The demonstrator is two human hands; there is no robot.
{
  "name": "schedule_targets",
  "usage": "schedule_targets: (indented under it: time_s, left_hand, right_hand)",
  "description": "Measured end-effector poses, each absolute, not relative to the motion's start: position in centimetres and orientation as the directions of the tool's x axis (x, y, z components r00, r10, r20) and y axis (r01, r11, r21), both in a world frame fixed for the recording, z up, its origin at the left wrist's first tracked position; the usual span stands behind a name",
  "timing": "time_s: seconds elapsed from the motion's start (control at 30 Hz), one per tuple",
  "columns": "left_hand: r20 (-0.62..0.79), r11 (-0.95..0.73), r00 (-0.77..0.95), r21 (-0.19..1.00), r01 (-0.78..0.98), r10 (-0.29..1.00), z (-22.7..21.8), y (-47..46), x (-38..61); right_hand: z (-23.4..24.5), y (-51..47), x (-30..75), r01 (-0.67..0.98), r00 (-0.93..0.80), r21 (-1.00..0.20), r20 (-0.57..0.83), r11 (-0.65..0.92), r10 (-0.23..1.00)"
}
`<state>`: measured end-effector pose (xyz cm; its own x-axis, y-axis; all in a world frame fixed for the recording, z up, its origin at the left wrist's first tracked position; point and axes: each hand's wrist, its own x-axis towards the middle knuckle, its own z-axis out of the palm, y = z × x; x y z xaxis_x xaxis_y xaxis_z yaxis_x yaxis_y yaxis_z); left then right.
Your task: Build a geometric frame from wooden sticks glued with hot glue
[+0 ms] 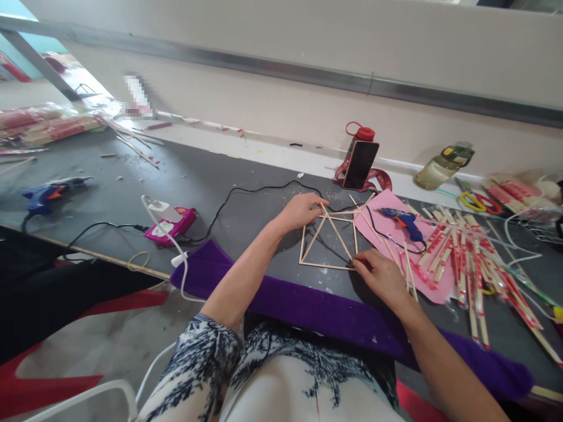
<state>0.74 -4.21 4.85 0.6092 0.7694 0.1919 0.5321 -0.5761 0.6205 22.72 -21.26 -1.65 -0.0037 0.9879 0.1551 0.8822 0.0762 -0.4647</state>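
A square frame of thin wooden sticks [326, 265] lies on the dark table [211, 181], with diagonal sticks crossing inside it. My left hand [299, 211] pinches the far end of a diagonal stick at the frame's top edge. My right hand [380, 275] pinches the near right corner, where that stick meets the bottom edge. Both hands have their fingers closed on the sticks.
A blue glue gun [402, 220] rests on pink paper [387, 234] right of the frame, beside several wrapped chopsticks [466, 258]. A phone [359, 164] leans on a red-capped bottle. Another glue gun [48, 192] lies far left. A pink power strip [171, 224] and purple cloth [308, 305] sit near the table edge.
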Motion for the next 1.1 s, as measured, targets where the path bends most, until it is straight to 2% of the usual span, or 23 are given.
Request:
schedule_targets:
  time_s: [0.17, 0.3, 0.6, 0.8, 0.87, 0.97, 1.03, 1.1]
  left_hand:
    - [0.171, -0.555, 0.584, 0.596, 0.58, 0.794, 4.5, -4.4, 0.3]
    - [0.146, -0.504, 0.555, 0.644, 0.576, 0.819, 4.2, -4.2, 0.0]
    - [0.092, -0.439, 0.546, 0.711, 0.549, 0.833, 3.6, -3.6, -0.6]
    - [0.042, -0.327, 0.497, 0.8, 0.503, 0.867, 3.7, -3.8, -1.2]
    - [0.075, -0.291, 0.426, 0.834, 0.469, 0.902, 4.2, -3.7, -1.4]
    - [0.239, -0.291, 0.176, 0.876, 0.385, 0.955, 5.8, -4.0, -1.9]
    - [0.358, -0.352, 0.033, 0.891, 0.287, 0.933, 7.6, -5.2, -2.3]
    - [0.428, -0.412, -0.029, 0.884, 0.222, 0.903, 9.8, -7.6, -2.8]
  right_hand:
    - [-1.5, -21.3, 22.9, 0.863, 0.002, -0.5, 0.141, 0.07, 0.99]
    - [-1.0, -21.2, 23.1, 0.843, 0.031, -0.535, 0.145, 0.052, 0.989]
    - [1.1, -23.6, 24.3, 0.881, -0.029, -0.467, 0.11, 0.078, 0.993]
    - [1.6, -27.0, 27.2, 0.916, 0.056, -0.4, 0.144, 0.006, 0.988]
    - [1.4, -27.9, 28.2, 0.925, 0.092, -0.38, 0.169, -0.021, 0.981]
    - [1.2, -29.0, 29.3, 0.924, 0.133, -0.378, 0.196, -0.051, 0.971]
    - [1.0, -29.6, 29.7, 0.917, 0.157, -0.394, 0.205, -0.066, 0.966]
    - [0.9, -30.0, 30.0, 0.907, 0.18, -0.414, 0.215, -0.078, 0.96]
